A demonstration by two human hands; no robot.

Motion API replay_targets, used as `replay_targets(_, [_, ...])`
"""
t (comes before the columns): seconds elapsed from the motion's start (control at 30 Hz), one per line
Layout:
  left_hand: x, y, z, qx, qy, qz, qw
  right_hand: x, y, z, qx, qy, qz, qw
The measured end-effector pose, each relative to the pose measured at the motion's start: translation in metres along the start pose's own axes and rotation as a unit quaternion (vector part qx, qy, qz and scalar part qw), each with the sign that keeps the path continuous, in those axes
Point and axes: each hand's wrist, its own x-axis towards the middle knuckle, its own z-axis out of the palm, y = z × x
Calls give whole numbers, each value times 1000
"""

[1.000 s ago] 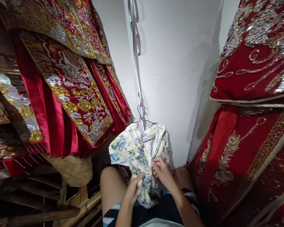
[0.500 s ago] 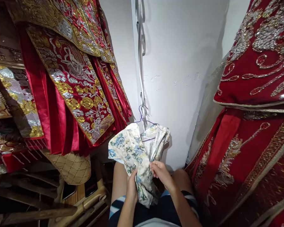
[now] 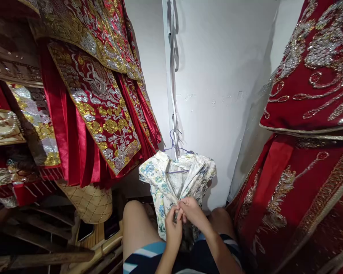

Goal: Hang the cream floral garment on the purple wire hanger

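A white floral garment (image 3: pixel 160 182) with blue and green flowers and short sleeves hangs on a purple hanger (image 3: pixel 172 142) in front of my knees. Its collar lies open in a V. My left hand (image 3: pixel 173 220) pinches the front edge at the bottom of that V. Right beside it, my right hand (image 3: pixel 190 211) also has its fingers closed on the garment's front edge. The two hands touch or nearly touch, and my fingers hide the bit of cloth between them.
Red embroidered costumes with gold and silver sequins (image 3: pixel 103 114) hang at the left. Another beaded red costume (image 3: pixel 308 114) stands close on the right. A white wall (image 3: pixel 214 76) is ahead. At lower left is a bamboo seat (image 3: pixel 105 243) with a phone (image 3: pixel 85 230) on it.
My left hand has moved up and right from the garment's side to meet my right hand at the front edge. The garment has turned to face me more squarely.
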Motion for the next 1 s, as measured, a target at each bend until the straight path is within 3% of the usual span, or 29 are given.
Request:
replay_targets(0.1, [6, -4, -1, 73, -2, 45, 996, 22, -44, -17, -8, 37, -47, 998])
replay_targets(0.27, [14, -11, -10, 174, -24, 92, 980, 53, -147, -30, -61, 101, -129, 985])
replay_targets(0.37, [24, -3, -27, 200, -83, 104, 971, 56, -172, -23, -60, 107, -156, 980])
replay_targets(0.43, [37, 12, -39, 199, -109, 111, 968, 54, -168, -19, -46, 106, -171, 978])
replay_targets(0.5, [57, 38, -50, 176, -99, 130, 971, 51, -155, -18, -32, 110, -177, 978])
replay_targets(0.63, [110, 109, -55, 141, 13, 211, 967, 47, -137, -20, -33, 107, -174, 978])
replay_targets(0.73, [143, 151, -49, 165, -24, 276, 947, 44, -136, -22, -51, 97, -196, 975])
replay_targets(0.8, [154, 168, -43, 195, -60, 304, 931, 43, -134, -21, -83, 126, -218, 964])
replay_targets(0.87, [156, 179, -40, 211, -51, 322, 922, 44, -126, -20, -120, 171, -238, 949])
replay_targets(1.0, [159, 189, -53, 146, 67, 308, 938, 47, -86, -14, -131, 165, -204, 956])
